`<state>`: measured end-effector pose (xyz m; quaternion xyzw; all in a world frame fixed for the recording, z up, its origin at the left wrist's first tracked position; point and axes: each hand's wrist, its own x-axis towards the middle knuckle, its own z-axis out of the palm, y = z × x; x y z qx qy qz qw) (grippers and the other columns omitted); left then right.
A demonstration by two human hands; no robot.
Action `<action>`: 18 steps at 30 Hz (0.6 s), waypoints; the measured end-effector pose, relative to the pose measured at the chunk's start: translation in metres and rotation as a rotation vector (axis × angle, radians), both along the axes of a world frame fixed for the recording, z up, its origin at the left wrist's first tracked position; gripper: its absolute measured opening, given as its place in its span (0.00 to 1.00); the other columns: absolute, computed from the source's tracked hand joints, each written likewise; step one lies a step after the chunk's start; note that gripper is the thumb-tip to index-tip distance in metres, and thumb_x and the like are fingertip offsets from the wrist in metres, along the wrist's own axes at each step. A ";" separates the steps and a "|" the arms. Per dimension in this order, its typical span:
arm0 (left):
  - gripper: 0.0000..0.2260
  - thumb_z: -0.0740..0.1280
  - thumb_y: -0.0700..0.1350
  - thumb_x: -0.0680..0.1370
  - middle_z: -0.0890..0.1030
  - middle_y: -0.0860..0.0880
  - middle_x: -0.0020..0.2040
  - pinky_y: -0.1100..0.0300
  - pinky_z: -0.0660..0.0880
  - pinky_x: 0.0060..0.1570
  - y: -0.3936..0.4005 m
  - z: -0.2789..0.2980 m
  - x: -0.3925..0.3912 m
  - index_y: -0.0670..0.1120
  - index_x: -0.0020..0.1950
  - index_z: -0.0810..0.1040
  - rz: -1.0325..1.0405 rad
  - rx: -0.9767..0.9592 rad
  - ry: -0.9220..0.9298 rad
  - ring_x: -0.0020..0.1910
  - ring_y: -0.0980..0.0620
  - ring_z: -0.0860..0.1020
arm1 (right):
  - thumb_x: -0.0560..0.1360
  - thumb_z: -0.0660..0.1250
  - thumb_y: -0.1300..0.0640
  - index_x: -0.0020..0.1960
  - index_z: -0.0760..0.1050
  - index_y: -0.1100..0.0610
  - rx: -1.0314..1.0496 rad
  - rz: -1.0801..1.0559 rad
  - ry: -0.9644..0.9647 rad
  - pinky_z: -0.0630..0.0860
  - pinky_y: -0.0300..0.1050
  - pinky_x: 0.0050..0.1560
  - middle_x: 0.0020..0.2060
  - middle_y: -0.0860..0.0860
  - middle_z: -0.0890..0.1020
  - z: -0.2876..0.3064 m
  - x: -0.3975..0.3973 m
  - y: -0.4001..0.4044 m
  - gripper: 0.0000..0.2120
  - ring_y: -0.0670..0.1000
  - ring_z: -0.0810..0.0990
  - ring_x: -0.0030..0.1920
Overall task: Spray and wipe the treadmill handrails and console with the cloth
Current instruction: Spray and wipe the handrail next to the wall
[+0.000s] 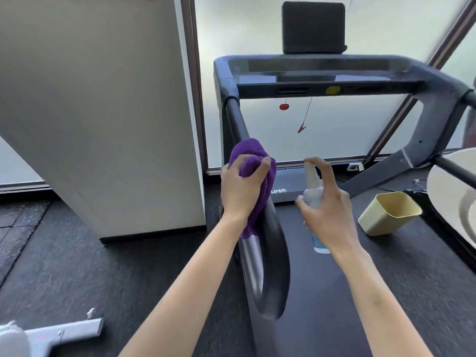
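My left hand grips a purple cloth wrapped around the treadmill's left handrail, about halfway along it. My right hand holds a small clear spray bottle upright just right of that rail, index finger on top of the nozzle. The dark console spans the far end of the treadmill, with a black tablet-like block standing on it. The right handrail shows at the right edge.
A yellow plastic bin lies tilted on the treadmill belt at the right. A red safety clip hangs on a cord under the console. A white pillar stands left. A grey machine part lies on the floor at bottom left.
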<state>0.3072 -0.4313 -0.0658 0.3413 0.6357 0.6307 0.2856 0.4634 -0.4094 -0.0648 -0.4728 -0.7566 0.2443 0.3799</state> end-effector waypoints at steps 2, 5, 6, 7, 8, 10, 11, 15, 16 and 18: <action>0.12 0.68 0.62 0.69 0.79 0.38 0.57 0.46 0.75 0.58 0.021 0.001 -0.014 0.54 0.39 0.79 0.011 -0.018 0.054 0.53 0.41 0.79 | 0.71 0.66 0.66 0.67 0.64 0.40 -0.002 -0.023 -0.017 0.81 0.57 0.36 0.31 0.50 0.75 -0.001 -0.005 0.004 0.31 0.58 0.79 0.30; 0.11 0.67 0.62 0.70 0.77 0.37 0.59 0.48 0.76 0.56 0.055 0.008 -0.038 0.56 0.38 0.77 0.021 -0.067 0.111 0.51 0.41 0.79 | 0.71 0.65 0.67 0.67 0.65 0.41 -0.015 -0.058 -0.026 0.80 0.59 0.36 0.31 0.53 0.75 -0.001 -0.012 0.009 0.31 0.59 0.78 0.31; 0.10 0.68 0.61 0.71 0.76 0.38 0.60 0.48 0.75 0.57 0.064 0.012 -0.044 0.56 0.39 0.77 0.019 -0.097 0.116 0.51 0.42 0.78 | 0.71 0.65 0.67 0.67 0.65 0.41 -0.018 -0.064 -0.022 0.80 0.60 0.36 0.31 0.54 0.76 -0.001 -0.015 0.010 0.31 0.59 0.78 0.31; 0.09 0.69 0.59 0.72 0.75 0.40 0.62 0.49 0.74 0.59 0.071 0.014 -0.049 0.55 0.40 0.77 0.014 -0.114 0.110 0.52 0.42 0.78 | 0.71 0.65 0.67 0.67 0.65 0.41 -0.017 -0.067 -0.021 0.80 0.60 0.35 0.31 0.54 0.76 0.000 -0.018 0.011 0.31 0.59 0.78 0.31; 0.08 0.69 0.57 0.73 0.74 0.41 0.63 0.51 0.73 0.61 0.075 0.015 -0.053 0.55 0.40 0.77 0.007 -0.111 0.096 0.53 0.43 0.77 | 0.71 0.65 0.67 0.67 0.65 0.41 -0.010 -0.071 -0.023 0.80 0.60 0.35 0.31 0.54 0.76 0.001 -0.021 0.012 0.31 0.59 0.78 0.31; 0.07 0.70 0.55 0.73 0.74 0.41 0.61 0.52 0.73 0.61 0.073 0.014 -0.055 0.56 0.38 0.76 -0.013 -0.081 0.062 0.54 0.43 0.77 | 0.71 0.66 0.67 0.67 0.65 0.42 0.006 -0.083 -0.029 0.80 0.61 0.35 0.31 0.52 0.75 0.004 -0.027 0.015 0.31 0.58 0.78 0.31; 0.07 0.70 0.55 0.72 0.75 0.40 0.59 0.49 0.74 0.61 0.068 0.012 -0.054 0.56 0.38 0.76 -0.018 -0.059 0.035 0.54 0.42 0.77 | 0.71 0.66 0.67 0.67 0.65 0.41 0.009 -0.091 -0.026 0.80 0.60 0.35 0.31 0.50 0.75 0.005 -0.031 0.018 0.31 0.57 0.78 0.31; 0.10 0.70 0.57 0.65 0.76 0.34 0.55 0.37 0.74 0.56 0.038 0.002 -0.038 0.54 0.39 0.75 -0.061 0.010 -0.189 0.54 0.34 0.77 | 0.71 0.67 0.65 0.65 0.64 0.38 0.010 -0.098 -0.017 0.81 0.60 0.34 0.32 0.48 0.74 0.009 -0.043 0.030 0.31 0.58 0.78 0.30; 0.10 0.71 0.57 0.65 0.76 0.34 0.56 0.37 0.75 0.57 0.034 0.000 -0.035 0.55 0.39 0.75 -0.070 0.009 -0.196 0.54 0.35 0.78 | 0.71 0.67 0.65 0.65 0.64 0.37 0.014 -0.094 -0.024 0.81 0.60 0.35 0.32 0.48 0.74 0.009 -0.046 0.034 0.31 0.58 0.78 0.30; 0.08 0.72 0.55 0.65 0.77 0.37 0.57 0.42 0.75 0.58 0.035 -0.003 -0.032 0.57 0.40 0.75 -0.057 0.010 -0.161 0.54 0.41 0.78 | 0.71 0.67 0.65 0.65 0.64 0.38 0.013 -0.081 -0.036 0.81 0.60 0.36 0.33 0.48 0.75 0.006 -0.052 0.040 0.31 0.58 0.79 0.31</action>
